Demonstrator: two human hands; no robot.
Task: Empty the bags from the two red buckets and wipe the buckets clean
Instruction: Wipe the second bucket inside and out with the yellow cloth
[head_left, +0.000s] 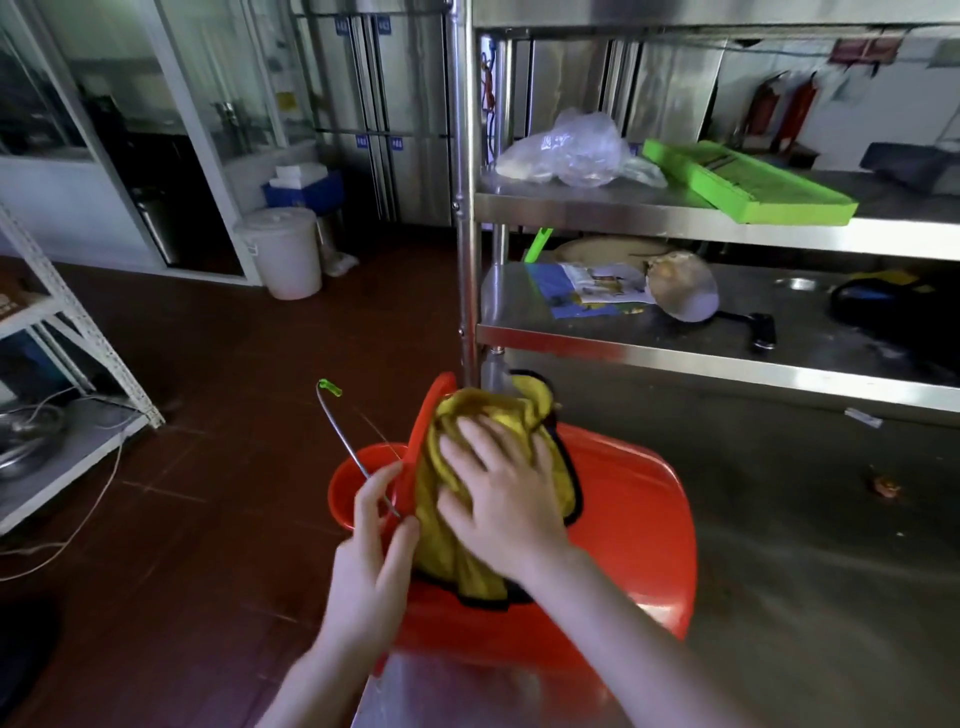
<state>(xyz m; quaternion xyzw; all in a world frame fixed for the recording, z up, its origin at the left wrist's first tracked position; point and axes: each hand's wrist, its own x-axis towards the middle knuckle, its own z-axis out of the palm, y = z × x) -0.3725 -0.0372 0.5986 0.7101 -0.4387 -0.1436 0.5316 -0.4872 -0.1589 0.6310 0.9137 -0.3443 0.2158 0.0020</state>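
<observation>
The right hand (498, 499), fingers spread, presses a yellow cloth (457, 551) flat on the wall of a red bucket (634, 530). That bucket lies on its side at the counter's (779, 571) left edge, mouth left, base right. The left hand (374, 551) curls round its rim beside the wire handle (343, 436). There are two buckets: the second bucket (345, 493) sits lower, just beyond the edge.

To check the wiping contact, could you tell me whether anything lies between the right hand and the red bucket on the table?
Only the yellow cloth: the right hand presses it flat onto the tipped red bucket. The left hand grips its rim directly.
</observation>
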